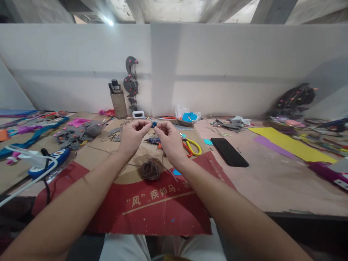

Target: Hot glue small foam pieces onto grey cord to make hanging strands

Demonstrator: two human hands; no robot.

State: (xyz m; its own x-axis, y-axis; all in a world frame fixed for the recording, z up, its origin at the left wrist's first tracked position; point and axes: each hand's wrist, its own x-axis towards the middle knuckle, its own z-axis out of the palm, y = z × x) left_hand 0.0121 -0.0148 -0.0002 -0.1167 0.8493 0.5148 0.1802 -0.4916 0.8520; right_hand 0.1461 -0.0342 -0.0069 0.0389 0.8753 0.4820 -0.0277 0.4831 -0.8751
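Both my hands are raised over the flattened cardboard sheet (152, 206) on the worktable. My left hand (132, 136) and my right hand (169, 139) meet fingertip to fingertip, pinching a small blue bead (154, 124) between them. A thin thread or wire seems to run down from it, too fine to be sure. Below the hands lies a coil of dark wire (150, 169). Yellow-handled scissors (192, 146) lie just right of my right hand.
A black phone (229, 152) lies to the right. Yellow paper (290, 144) and purple paper (274, 146) lie further right. Grey felt pieces (76, 135) and a blue glue gun (49, 161) are at left. A bottle (118, 102) stands by the white wall.
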